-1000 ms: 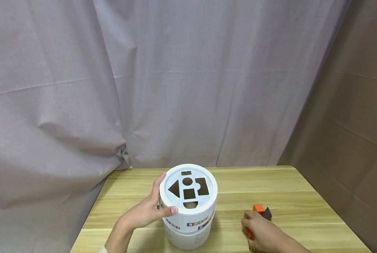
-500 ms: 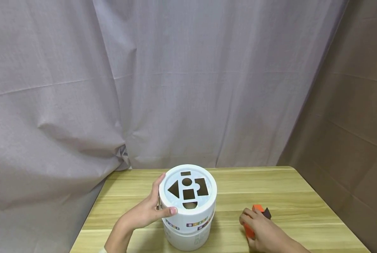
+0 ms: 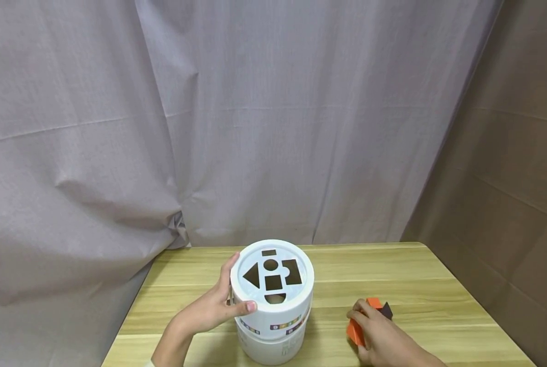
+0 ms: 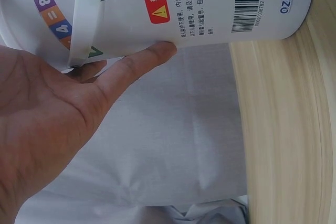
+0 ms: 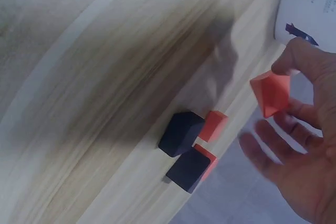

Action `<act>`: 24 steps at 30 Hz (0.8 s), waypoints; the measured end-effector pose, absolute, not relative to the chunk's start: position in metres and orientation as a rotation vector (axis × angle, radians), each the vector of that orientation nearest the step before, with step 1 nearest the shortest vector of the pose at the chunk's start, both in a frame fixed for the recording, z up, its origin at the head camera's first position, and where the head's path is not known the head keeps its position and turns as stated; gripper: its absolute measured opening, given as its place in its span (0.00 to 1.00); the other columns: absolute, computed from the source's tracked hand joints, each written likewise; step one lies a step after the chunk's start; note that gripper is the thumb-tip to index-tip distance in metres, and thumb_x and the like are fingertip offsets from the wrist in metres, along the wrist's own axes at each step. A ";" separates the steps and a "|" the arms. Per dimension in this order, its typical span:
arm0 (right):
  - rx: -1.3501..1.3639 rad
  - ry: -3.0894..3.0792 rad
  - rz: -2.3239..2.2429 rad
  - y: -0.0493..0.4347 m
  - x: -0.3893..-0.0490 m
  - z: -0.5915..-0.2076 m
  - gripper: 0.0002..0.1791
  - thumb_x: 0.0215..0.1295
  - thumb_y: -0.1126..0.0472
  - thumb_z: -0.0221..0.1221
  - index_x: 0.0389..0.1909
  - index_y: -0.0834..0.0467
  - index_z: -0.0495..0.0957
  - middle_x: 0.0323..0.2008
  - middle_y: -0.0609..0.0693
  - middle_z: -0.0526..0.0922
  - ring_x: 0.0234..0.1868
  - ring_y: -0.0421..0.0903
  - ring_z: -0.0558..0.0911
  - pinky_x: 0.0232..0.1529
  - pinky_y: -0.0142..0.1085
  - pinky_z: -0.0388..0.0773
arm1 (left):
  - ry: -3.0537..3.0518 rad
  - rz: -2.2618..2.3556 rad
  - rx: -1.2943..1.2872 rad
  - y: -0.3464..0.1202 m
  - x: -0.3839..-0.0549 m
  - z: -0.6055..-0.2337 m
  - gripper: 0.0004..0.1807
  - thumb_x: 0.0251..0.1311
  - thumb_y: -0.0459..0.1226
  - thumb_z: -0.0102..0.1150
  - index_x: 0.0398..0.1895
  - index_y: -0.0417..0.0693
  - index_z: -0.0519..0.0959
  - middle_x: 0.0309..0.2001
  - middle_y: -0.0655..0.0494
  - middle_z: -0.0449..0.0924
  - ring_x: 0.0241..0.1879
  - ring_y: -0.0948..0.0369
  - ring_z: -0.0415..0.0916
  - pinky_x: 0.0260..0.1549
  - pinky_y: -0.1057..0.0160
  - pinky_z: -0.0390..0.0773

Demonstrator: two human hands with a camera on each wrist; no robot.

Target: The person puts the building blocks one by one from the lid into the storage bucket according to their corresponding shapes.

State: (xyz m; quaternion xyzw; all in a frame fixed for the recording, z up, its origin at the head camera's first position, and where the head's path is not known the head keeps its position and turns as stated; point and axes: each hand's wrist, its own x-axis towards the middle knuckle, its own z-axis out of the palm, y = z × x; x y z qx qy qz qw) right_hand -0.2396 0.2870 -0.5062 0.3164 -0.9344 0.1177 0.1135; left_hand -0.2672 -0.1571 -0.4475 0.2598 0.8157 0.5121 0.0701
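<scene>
A white shape-sorter bucket [image 3: 273, 321] stands on the table, its lid [image 3: 297, 293] cut with several shaped holes. My left hand [image 3: 213, 306] rests against its left side, thumb over the front rim. In the left wrist view, one finger [image 4: 134, 69] lies straight along the printed wall. To the right, my right hand [image 3: 378, 334] pinches an orange block [image 5: 273, 93] with angled faces between thumb and fingertips; its other fingers hang loose. Beside this hand lie a dark block [image 5: 181, 132], another dark block [image 5: 189, 169] and two orange blocks, including one orange block [image 5: 213, 125].
The wood-grain table [image 3: 420, 275] extends right of and behind the bucket. A grey curtain [image 3: 278, 127] hangs at its far edge, and a brownish cloth [image 3: 507, 204] borders the right side.
My right hand has shifted slightly left with the orange block, which is now tilted and shows more of itself. The left hand stays at the bucket.
</scene>
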 end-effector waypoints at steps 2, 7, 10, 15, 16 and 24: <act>0.904 -2.639 0.302 0.286 -0.238 -0.505 0.32 0.44 0.60 0.79 0.56 0.53 0.86 0.51 0.38 0.78 0.47 0.34 0.75 0.42 0.33 0.80 | 2.452 1.545 0.785 -0.157 -0.267 -0.448 0.69 0.70 0.49 0.76 0.91 0.57 0.26 0.90 0.31 0.37 0.89 0.34 0.43 0.84 0.27 0.49; 0.846 -2.494 0.370 0.283 -0.236 -0.496 0.34 0.44 0.59 0.84 0.56 0.47 0.86 0.53 0.34 0.80 0.51 0.33 0.72 0.44 0.34 0.80 | 2.453 1.545 0.787 -0.157 -0.268 -0.448 0.69 0.70 0.49 0.76 0.91 0.57 0.27 0.90 0.31 0.38 0.89 0.35 0.44 0.84 0.27 0.50; 0.860 -2.446 0.469 0.281 -0.236 -0.487 0.36 0.45 0.62 0.85 0.59 0.47 0.85 0.56 0.35 0.80 0.54 0.33 0.71 0.44 0.32 0.81 | 2.458 1.542 0.786 -0.157 -0.268 -0.448 0.69 0.70 0.49 0.76 0.91 0.57 0.27 0.90 0.31 0.38 0.88 0.35 0.44 0.83 0.27 0.51; 0.916 -2.375 0.670 0.277 -0.238 -0.467 0.41 0.46 0.67 0.84 0.64 0.45 0.83 0.57 0.40 0.81 0.54 0.34 0.69 0.39 0.27 0.76 | 2.452 1.547 0.783 -0.157 -0.267 -0.447 0.69 0.70 0.49 0.76 0.91 0.57 0.27 0.90 0.31 0.39 0.88 0.36 0.44 0.84 0.27 0.50; 0.916 -2.364 0.693 0.276 -0.239 -0.464 0.41 0.46 0.68 0.84 0.64 0.45 0.83 0.56 0.41 0.81 0.54 0.33 0.68 0.39 0.26 0.75 | 2.451 1.547 0.783 -0.157 -0.267 -0.447 0.69 0.70 0.49 0.76 0.91 0.57 0.27 0.90 0.32 0.39 0.88 0.36 0.44 0.84 0.27 0.50; 0.914 -2.275 0.701 0.268 -0.244 -0.442 0.45 0.45 0.67 0.85 0.68 0.46 0.83 0.58 0.43 0.83 0.61 0.37 0.73 0.62 0.18 0.68 | 2.446 1.555 0.793 -0.157 -0.267 -0.448 0.69 0.70 0.49 0.76 0.91 0.57 0.27 0.90 0.31 0.39 0.88 0.35 0.44 0.84 0.27 0.50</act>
